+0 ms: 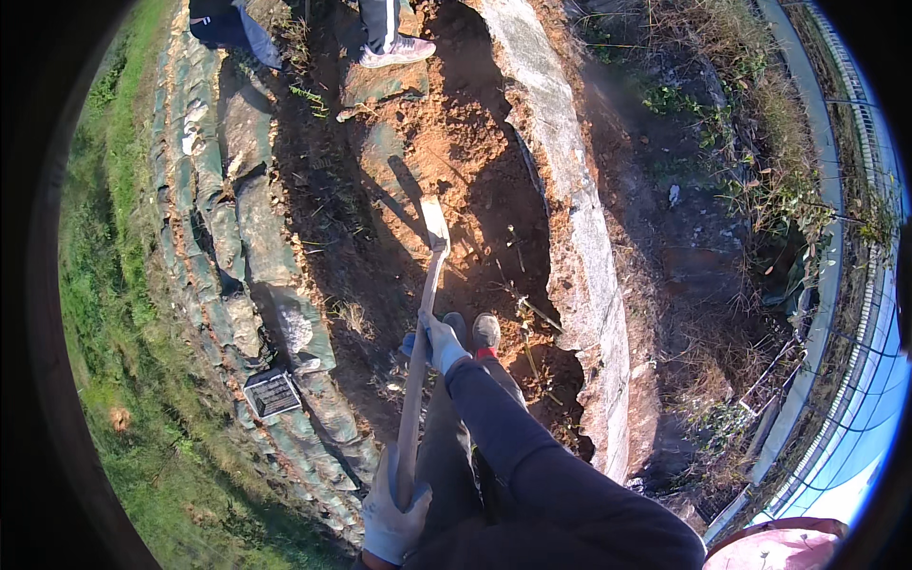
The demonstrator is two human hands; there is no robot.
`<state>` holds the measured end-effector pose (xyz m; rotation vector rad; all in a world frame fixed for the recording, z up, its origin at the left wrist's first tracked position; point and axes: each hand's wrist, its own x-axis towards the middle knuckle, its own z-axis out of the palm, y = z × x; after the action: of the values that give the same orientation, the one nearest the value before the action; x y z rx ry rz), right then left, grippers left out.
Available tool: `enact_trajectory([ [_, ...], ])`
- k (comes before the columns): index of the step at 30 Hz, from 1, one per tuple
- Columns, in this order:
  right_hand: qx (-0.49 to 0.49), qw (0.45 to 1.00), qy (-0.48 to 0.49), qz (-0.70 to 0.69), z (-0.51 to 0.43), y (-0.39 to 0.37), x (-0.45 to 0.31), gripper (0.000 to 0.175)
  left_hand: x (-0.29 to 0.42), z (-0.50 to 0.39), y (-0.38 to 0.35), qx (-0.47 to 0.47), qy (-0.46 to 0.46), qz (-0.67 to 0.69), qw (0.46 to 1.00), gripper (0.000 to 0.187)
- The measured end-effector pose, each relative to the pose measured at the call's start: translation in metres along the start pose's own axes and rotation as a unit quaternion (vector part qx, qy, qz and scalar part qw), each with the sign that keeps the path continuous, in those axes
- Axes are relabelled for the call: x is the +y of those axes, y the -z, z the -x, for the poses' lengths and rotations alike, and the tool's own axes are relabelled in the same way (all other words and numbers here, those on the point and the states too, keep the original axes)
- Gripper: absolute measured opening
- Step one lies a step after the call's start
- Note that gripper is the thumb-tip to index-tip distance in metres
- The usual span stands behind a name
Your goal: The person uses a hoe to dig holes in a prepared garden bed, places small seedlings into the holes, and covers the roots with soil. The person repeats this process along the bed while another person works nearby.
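My right hand (443, 345), in a white and blue work glove, grips the wooden handle (413, 399) of a hoe partway along. Lower down, my left hand (395, 502), gloved too, is wrapped around the handle near its rear end. The hoe reaches away from me, and its sunlit metal blade (433, 216) is at or just above loose orange-brown soil (463, 146); contact cannot be made out. My shoes (486, 331) stand on the soil just beyond my right hand.
Another person's shoe (399, 51) stands on the ground ahead. To the right runs a rough-edged concrete strip (570, 164), with dry brush and a wire fence (855, 342) beyond. Stepped rows of green earth-filled bags (246, 214) lie left, bearing a dark plastic crate (273, 393). Grass lies farther left.
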<state>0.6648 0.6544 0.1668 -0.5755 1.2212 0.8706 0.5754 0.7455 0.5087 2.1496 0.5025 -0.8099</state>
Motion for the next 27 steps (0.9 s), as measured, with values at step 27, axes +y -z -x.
enact_trajectory([
  [27,0.040,0.905,0.407,0.120,-0.106,0.020,-0.124,0.015,-0.282,-0.212,-0.252,-0.037,0.133,0.063,0.988,0.038],
])
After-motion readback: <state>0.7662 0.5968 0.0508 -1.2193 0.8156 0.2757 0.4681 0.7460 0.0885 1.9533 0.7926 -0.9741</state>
